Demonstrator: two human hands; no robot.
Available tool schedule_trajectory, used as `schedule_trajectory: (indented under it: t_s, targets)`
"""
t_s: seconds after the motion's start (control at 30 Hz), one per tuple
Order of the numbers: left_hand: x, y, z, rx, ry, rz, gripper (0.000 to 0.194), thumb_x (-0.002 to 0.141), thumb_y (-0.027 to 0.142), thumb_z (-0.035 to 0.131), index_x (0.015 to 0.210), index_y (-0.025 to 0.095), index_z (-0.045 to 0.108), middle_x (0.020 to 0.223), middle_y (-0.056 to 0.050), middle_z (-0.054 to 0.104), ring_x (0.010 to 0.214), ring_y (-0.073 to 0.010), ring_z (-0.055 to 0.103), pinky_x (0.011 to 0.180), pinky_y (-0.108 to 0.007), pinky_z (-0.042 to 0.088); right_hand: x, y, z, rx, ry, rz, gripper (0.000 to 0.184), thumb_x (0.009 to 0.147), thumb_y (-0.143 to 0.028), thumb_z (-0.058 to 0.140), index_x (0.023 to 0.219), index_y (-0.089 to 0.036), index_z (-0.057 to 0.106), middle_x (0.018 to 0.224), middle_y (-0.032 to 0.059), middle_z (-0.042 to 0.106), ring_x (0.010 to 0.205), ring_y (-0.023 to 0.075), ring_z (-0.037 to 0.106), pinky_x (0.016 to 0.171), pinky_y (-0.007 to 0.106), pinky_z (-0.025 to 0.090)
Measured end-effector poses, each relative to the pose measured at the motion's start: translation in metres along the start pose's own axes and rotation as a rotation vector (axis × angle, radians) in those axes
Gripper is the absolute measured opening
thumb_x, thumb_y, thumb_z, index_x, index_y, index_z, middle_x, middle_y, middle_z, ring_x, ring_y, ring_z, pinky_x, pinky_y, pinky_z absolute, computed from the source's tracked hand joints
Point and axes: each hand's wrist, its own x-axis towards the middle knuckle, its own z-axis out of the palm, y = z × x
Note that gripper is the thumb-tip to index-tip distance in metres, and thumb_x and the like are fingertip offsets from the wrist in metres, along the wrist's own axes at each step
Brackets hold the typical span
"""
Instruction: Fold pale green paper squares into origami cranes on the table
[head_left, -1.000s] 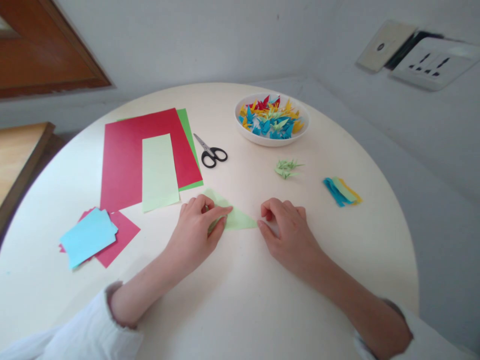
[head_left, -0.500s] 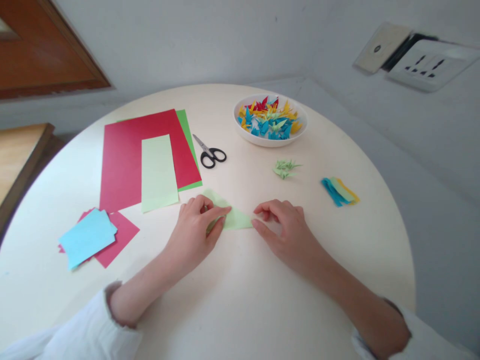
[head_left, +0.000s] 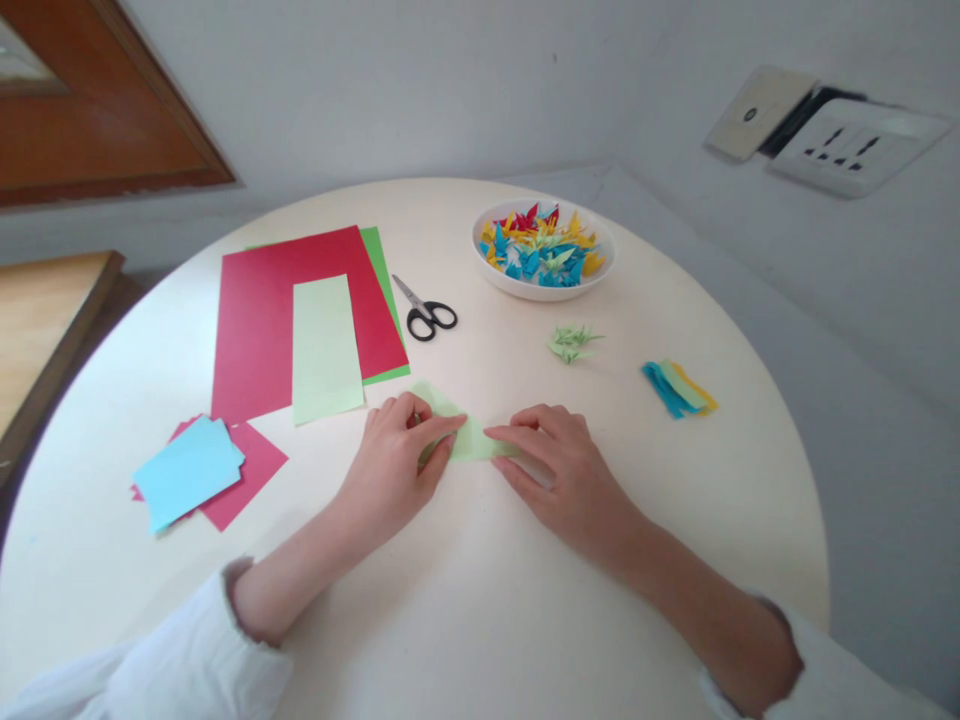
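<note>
A piece of light green paper (head_left: 470,440), folded into a triangle, lies on the table in front of me. My left hand (head_left: 403,445) grips its left part, index finger on top and thumb at the lower edge. At the paper's right corner is my right hand (head_left: 555,465), its index finger across the paper and its thumb by the lower edge. Both hands hide parts of the paper. Beyond them rest several small light green paper cranes (head_left: 572,343). A white dish (head_left: 544,291) at the back holds many colored paper cranes (head_left: 540,245).
Black-handled scissors (head_left: 425,312) lie beside a red sheet (head_left: 255,320), with a green sheet (head_left: 386,280) under it and a light green strip (head_left: 326,350) on top. Blue paper pieces (head_left: 191,470) overlap pink ones (head_left: 259,460) at left. Small colored strips (head_left: 679,388) lie right.
My right hand has slid slightly left, its index finger now over the paper's right corner. My left hand keeps its hold. The whole view has shifted a little.
</note>
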Motion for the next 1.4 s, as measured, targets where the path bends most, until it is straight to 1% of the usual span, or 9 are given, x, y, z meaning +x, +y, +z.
schedule_trajectory:
  t_s: [0.13,0.23,0.4,0.6,0.8,0.97,1.1,1.3,1.4]
  targets:
    - [0.001,0.002,-0.002,-0.001,-0.012,-0.011,0.028,0.084,0.018,0.047,0.102,0.021,0.068,0.08,-0.005,0.05,0.078,-0.0185,0.048,0.071,-0.036,0.041,0.0,0.002,0.001,-0.015,-0.035,-0.036,0.018,0.083,-0.014,0.053,0.093,-0.021,0.066,0.088,0.0053,0.062,0.081,0.0171,0.054,0.074,0.033,0.039]
    - [0.001,0.002,-0.002,0.008,-0.012,-0.014,0.027,0.084,0.018,0.048,0.102,0.022,0.068,0.08,-0.005,0.05,0.077,-0.0182,0.048,0.07,-0.036,0.041,0.0,0.003,0.001,-0.008,-0.018,-0.029,0.018,0.084,-0.014,0.052,0.09,-0.021,0.067,0.087,0.0053,0.062,0.08,0.0169,0.054,0.073,0.033,0.04]
    - [0.001,0.002,-0.002,0.01,-0.008,-0.011,0.027,0.083,0.018,0.048,0.101,0.022,0.068,0.08,-0.005,0.049,0.077,-0.0177,0.048,0.071,-0.035,0.041,0.0,0.004,-0.001,0.041,-0.012,0.001,0.016,0.082,-0.015,0.054,0.086,-0.022,0.067,0.086,0.0048,0.063,0.079,0.0166,0.055,0.073,0.034,0.041]
    - [0.001,0.001,-0.001,0.015,-0.007,-0.013,0.027,0.084,0.019,0.048,0.102,0.023,0.068,0.08,-0.005,0.049,0.077,-0.0181,0.048,0.07,-0.035,0.041,0.001,0.008,-0.002,0.084,0.002,0.014,0.01,0.079,-0.014,0.059,0.074,-0.02,0.065,0.081,0.0037,0.063,0.076,0.0156,0.055,0.072,0.032,0.043]
    - [0.001,0.0,-0.001,0.014,-0.007,-0.002,0.027,0.084,0.018,0.048,0.102,0.021,0.068,0.08,-0.005,0.049,0.077,-0.0184,0.048,0.069,-0.035,0.04,0.003,0.009,-0.004,0.104,-0.014,0.001,0.009,0.078,-0.012,0.061,0.073,-0.019,0.065,0.081,0.0031,0.063,0.076,0.0147,0.056,0.071,0.031,0.043]
    - [0.001,0.001,-0.001,0.008,-0.009,-0.001,0.027,0.083,0.017,0.048,0.102,0.02,0.068,0.08,-0.005,0.048,0.078,-0.0184,0.048,0.07,-0.035,0.041,0.003,0.014,-0.015,0.068,-0.146,-0.134,0.014,0.083,-0.014,0.055,0.084,-0.019,0.068,0.083,0.0044,0.063,0.078,0.0151,0.055,0.072,0.031,0.045]
    - [0.001,0.001,-0.001,0.011,-0.006,0.007,0.028,0.084,0.017,0.047,0.102,0.019,0.068,0.08,-0.005,0.048,0.077,-0.0184,0.047,0.07,-0.036,0.04,0.002,0.015,-0.023,-0.015,-0.211,-0.198,0.018,0.085,-0.013,0.051,0.089,-0.02,0.067,0.087,0.0058,0.063,0.083,0.0167,0.055,0.075,0.033,0.046]
    - [0.0,0.0,0.0,0.019,-0.001,0.023,0.027,0.084,0.017,0.048,0.102,0.02,0.067,0.081,-0.005,0.049,0.078,-0.0183,0.048,0.07,-0.035,0.04,-0.001,0.008,-0.024,-0.154,-0.171,-0.345,0.023,0.085,-0.006,0.045,0.095,-0.015,0.064,0.109,0.0097,0.064,0.105,0.0206,0.053,0.088,0.037,0.041]
    - [0.0,0.0,0.0,0.025,0.004,0.025,0.027,0.083,0.017,0.048,0.102,0.02,0.067,0.081,-0.005,0.049,0.079,-0.018,0.048,0.07,-0.034,0.04,-0.003,0.006,-0.022,-0.177,-0.197,-0.379,0.026,0.086,-0.004,0.042,0.1,-0.014,0.061,0.108,0.0088,0.066,0.103,0.0175,0.056,0.089,0.036,0.037]
